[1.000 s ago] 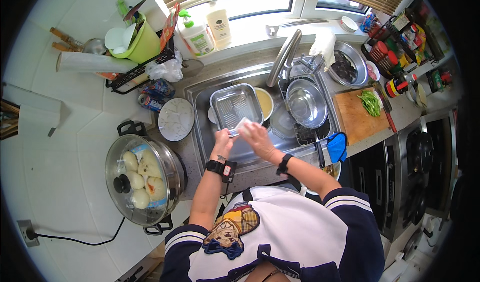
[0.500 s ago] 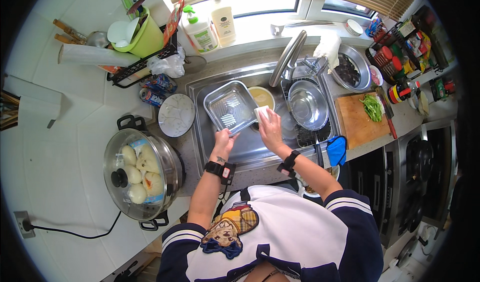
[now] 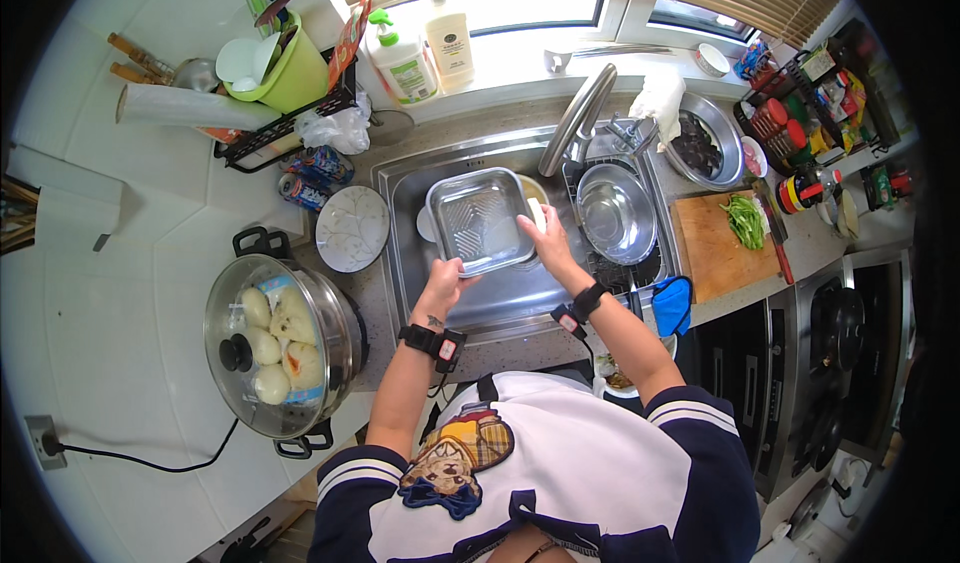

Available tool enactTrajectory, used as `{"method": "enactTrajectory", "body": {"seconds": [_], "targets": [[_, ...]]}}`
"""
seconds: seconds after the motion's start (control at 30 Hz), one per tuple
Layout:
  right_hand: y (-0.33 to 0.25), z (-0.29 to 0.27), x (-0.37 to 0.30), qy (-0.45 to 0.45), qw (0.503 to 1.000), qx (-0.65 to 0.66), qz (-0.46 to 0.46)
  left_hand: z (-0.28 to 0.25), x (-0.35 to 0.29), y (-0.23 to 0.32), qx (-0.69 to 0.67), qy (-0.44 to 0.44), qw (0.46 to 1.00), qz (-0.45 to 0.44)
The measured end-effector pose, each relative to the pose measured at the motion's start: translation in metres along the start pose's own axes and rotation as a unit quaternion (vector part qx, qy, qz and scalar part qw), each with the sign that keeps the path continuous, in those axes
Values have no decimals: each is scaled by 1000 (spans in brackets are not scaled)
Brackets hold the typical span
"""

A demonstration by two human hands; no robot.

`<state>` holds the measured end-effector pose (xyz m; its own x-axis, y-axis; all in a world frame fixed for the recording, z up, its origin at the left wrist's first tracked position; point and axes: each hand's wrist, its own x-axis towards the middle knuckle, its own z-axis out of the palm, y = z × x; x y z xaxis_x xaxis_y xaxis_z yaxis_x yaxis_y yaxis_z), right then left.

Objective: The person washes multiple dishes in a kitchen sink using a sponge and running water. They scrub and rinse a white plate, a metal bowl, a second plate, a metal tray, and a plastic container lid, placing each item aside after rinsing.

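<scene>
Above the steel sink (image 3: 515, 301), my left hand (image 3: 446, 281) grips the near left corner of a shiny, see-through rectangular container (image 3: 482, 225). My right hand (image 3: 552, 250) pinches a white sponge (image 3: 538, 213) against the container's right wall. Partly hidden behind the container and sponge, a yellowish bowl (image 3: 538, 189) sits in the basin. Another pale rounded thing shows at the container's left side, mostly covered. To the right of my right hand, a round steel bowl (image 3: 617, 213) rests on a black rack. The faucet (image 3: 580, 123) reaches over the sink from behind.
Left of the sink are a patterned plate (image 3: 352, 230), drink cans (image 3: 318, 167) and a lidded steamer (image 3: 268, 348) with buns. On the right lie a cutting board (image 3: 715, 253) with cut greens, a knife (image 3: 778, 243) and a blue cloth (image 3: 672, 305). Bottles (image 3: 408, 68) stand on the sill.
The container has shifted right and turned more squarely, covering more of the yellowish bowl. My right hand and the sponge have moved to its right wall. My left hand keeps its grip.
</scene>
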<state>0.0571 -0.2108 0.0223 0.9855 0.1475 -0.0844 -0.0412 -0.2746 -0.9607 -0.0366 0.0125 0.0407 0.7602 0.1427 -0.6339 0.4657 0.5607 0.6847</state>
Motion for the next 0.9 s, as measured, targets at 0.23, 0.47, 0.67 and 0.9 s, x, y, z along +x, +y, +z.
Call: {"method": "enactTrajectory", "body": {"seconds": [0.23,0.47,0.67,0.9], "targets": [[2,36,-5,38,973,113,196,26,11,0,30,52,986,155],[-8,35,-58,97,966,-154,-182,24,27,-12,-114,135,983,47],[-29,6,-29,50,853,-309,-418,17,16,-9,-112,62,991,-25],[-19,15,-43,24,853,-297,-428,7,15,-10,-107,56,992,-30]]}}
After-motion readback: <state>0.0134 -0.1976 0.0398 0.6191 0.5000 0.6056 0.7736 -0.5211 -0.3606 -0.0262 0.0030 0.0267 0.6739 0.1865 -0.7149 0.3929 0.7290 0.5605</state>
